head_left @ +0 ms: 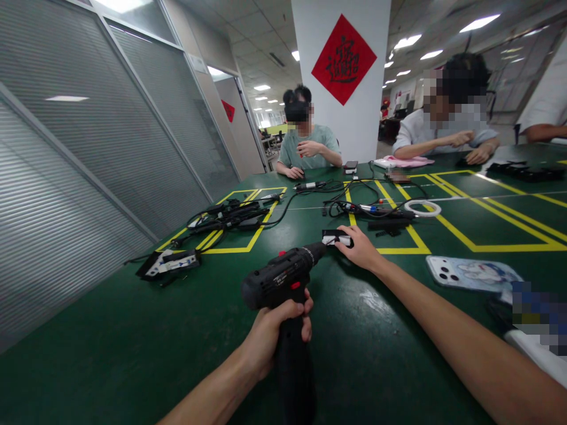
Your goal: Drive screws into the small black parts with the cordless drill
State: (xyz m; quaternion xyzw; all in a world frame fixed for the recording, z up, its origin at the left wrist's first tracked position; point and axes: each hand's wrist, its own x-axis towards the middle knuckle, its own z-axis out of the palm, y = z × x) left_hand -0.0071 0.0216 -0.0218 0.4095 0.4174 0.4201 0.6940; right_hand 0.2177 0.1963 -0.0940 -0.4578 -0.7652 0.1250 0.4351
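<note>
My left hand [270, 333] is wrapped round the grip of a black cordless drill [283, 277] with red buttons, held level above the green table [133, 348]. The drill's nose points at a small black and white part [336, 238] lying on the table. My right hand [361, 248] pinches that part and holds it down at the drill's tip.
A phone in a patterned case [472, 273] lies at my right. Black cables and parts [230, 215] sit in yellow-taped squares, a black and white piece [170, 262] at the left, a white ring [423, 208] further off. Two people sit at the far side.
</note>
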